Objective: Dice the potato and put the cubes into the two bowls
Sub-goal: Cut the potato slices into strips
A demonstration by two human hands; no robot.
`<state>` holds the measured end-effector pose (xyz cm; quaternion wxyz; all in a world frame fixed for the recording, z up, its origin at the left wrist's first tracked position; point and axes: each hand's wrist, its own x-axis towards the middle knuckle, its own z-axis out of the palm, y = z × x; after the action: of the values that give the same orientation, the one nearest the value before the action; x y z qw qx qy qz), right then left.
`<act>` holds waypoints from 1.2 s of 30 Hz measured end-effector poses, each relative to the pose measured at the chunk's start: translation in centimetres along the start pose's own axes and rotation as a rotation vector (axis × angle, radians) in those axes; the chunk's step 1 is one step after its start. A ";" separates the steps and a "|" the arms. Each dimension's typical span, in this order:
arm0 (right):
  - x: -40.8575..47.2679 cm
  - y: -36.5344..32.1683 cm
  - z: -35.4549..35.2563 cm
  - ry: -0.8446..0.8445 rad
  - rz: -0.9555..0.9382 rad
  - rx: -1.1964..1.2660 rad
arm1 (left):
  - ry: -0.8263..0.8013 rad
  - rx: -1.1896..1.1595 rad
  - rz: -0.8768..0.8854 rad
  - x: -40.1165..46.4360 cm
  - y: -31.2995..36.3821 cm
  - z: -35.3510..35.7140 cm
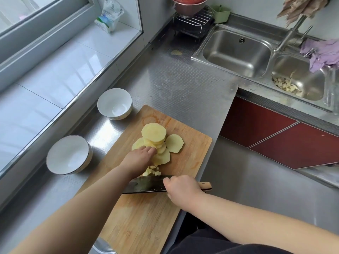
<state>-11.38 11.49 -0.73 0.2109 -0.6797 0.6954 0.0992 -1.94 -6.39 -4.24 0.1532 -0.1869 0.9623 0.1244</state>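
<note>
Left hand (141, 156) presses fingers on potato slices (156, 142) at board (139, 217) centre. Right hand (180, 186) grasps knife (146, 184); cubes (152, 170) between. Bowls (114, 103) (68, 154) at nine to ten o'clock; sink (236, 52) at two o'clock.

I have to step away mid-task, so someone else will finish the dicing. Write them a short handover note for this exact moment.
Left hand presses on the potato slices on the cutting board.
Right hand has its grip on the knife, blade just behind a few cubes.
Both bowls sit left of the board, with no potato in them.
Done: potato sliced, a few cubes cut.
Left: dice the remaining slices, split the cubes between the bowls.
</note>
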 end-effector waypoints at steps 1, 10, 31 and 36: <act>-0.1 0.0 0.0 0.004 -0.006 0.010 | 0.002 -0.071 -0.041 -0.2 -0.1 -0.2; 1.1 -0.7 1.1 0.003 -0.014 0.171 | 0.174 -0.730 -0.449 -2.1 -4.4 -5.7; 4.2 2.7 1.1 -0.122 0.376 0.622 | -0.124 -0.566 -0.417 -4.7 -7.6 -7.2; 4.2 2.5 1.2 -0.108 0.387 0.615 | -0.336 -0.546 -0.423 -5.3 -5.5 -2.2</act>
<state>-13.64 8.30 -3.99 0.4189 -0.4343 0.7964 -0.0408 4.42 -10.29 -1.36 0.2754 -0.3922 0.7955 0.3708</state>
